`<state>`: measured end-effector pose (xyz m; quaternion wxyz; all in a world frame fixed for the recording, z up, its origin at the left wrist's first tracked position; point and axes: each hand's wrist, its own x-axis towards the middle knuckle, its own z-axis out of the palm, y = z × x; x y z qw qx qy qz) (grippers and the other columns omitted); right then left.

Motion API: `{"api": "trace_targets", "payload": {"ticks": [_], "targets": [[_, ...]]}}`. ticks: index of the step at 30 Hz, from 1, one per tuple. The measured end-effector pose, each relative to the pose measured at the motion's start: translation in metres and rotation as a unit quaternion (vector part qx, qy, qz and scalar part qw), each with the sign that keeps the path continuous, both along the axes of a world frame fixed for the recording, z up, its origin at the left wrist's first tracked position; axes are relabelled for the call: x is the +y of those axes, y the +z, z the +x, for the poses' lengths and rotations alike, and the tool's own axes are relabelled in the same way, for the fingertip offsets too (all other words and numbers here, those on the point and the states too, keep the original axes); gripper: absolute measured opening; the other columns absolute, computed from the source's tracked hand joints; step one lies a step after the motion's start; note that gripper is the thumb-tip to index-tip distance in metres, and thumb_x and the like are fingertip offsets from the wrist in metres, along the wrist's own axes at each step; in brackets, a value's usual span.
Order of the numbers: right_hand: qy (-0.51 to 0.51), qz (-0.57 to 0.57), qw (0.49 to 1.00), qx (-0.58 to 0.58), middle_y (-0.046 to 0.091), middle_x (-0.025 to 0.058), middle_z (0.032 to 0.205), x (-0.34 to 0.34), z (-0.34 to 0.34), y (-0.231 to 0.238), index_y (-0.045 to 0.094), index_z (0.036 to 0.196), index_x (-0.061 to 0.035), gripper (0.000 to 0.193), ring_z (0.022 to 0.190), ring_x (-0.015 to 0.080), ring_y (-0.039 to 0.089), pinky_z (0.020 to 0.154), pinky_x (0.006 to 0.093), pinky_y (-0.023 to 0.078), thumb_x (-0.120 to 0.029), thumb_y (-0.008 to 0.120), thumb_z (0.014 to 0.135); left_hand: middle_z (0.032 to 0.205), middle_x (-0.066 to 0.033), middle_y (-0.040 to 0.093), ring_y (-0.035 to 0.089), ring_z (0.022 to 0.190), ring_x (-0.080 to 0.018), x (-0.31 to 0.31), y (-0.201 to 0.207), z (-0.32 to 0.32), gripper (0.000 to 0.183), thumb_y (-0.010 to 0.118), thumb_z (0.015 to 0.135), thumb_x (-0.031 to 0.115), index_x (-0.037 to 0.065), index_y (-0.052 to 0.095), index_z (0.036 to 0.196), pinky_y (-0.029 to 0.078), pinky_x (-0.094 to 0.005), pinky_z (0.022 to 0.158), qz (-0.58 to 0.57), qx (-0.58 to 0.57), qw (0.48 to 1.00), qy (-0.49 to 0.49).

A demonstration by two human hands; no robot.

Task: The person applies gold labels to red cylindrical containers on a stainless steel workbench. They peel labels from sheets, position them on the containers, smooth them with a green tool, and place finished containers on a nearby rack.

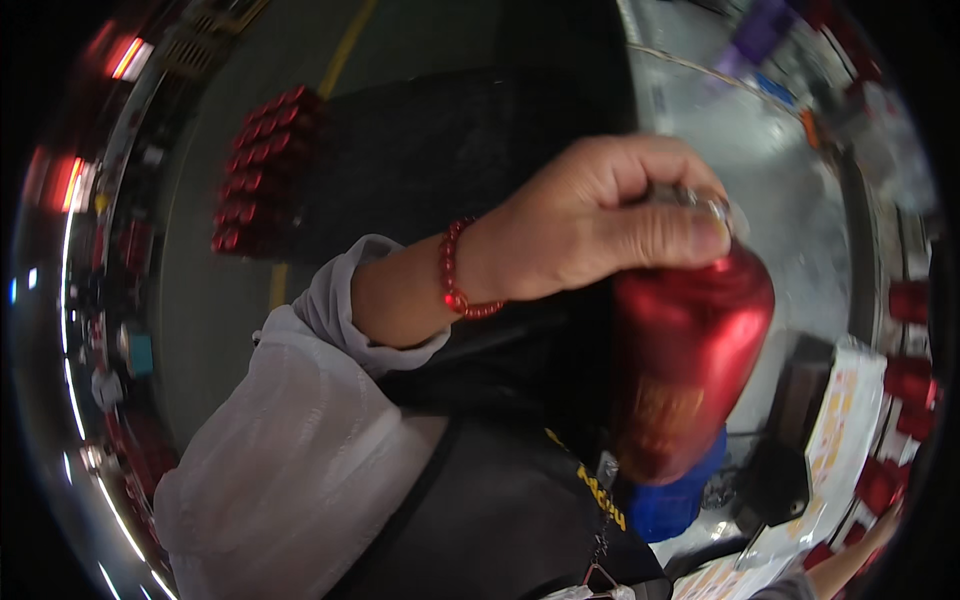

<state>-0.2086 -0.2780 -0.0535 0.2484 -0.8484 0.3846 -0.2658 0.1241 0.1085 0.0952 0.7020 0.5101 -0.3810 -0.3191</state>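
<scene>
My left hand [630,215] is closed around the neck of a glossy red bottle [700,350], thumb and fingers over its clear or silvery top. The bottle hangs at a slant with its wider body downward, and gold print shows faintly on its side. Behind its lower end is a blue object [680,500], whose kind I cannot make out. At the far lower right, my right hand [882,532] reaches toward the rim of the view near other red bottles [882,482]; its fingers are too small and blurred to read.
Rows of red bottles [265,170] stand on a dark surface at the far left. A pale grey worktop [790,200] runs along the right. On it lie a sheet with orange and yellow marks [840,430], a black object [775,485] and, farther off, a purple item [755,35].
</scene>
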Motion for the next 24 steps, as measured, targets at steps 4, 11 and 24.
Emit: {"api": "trace_targets", "payload": {"ticks": [4, 11, 24], "targets": [[0.081, 0.103, 0.983, 0.126, 0.067, 0.0196, 0.081, 0.13, 0.016, -0.048, 0.065, 0.098, 0.0027, 0.055, 0.066, 0.0271, 0.067, 0.057, 0.0433, 0.052, -0.052, 0.058, 0.097, 0.101, -0.0009, 0.067, 0.06, 0.089, -0.005, 0.118, -0.036, 0.051, 0.023, 0.061, 0.102, 0.017, 0.001, 0.064, 0.118, 0.05, -0.021, 0.082, 0.028, -0.135, 0.952, 0.274], [0.013, 0.112, 0.969, 0.221, 0.067, 0.0177, 0.086, 0.157, 0.014, -0.024, 0.065, 0.102, 0.0021, 0.051, 0.072, 0.0253, 0.066, 0.063, 0.0411, 0.052, -0.048, 0.057, 0.099, 0.099, -0.0167, 0.072, 0.072, 0.093, -0.0279, 0.324, -0.191, 0.154, 0.032, 0.073, 0.09, 0.026, 0.003, 0.069, 0.112, 0.056, -0.0353, 0.083, 0.312, -0.249, 0.679, 0.616], [-0.096, 0.086, 0.953, 0.273, 0.067, 0.0142, 0.097, 0.216, 0.07, 0.018, 0.064, 0.11, 0.0011, 0.044, 0.083, 0.022, 0.065, 0.073, 0.0369, 0.051, -0.041, 0.057, 0.101, 0.113, -0.0245, 0.066, 0.066, 0.102, -0.0429, 0.7, -0.332, 0.281, 0.04, 0.07, 0.092, 0.038, 0.002, 0.065, 0.108, 0.054, -0.0501, 0.088, 0.576, -0.1, 0.373, 0.72]]}}
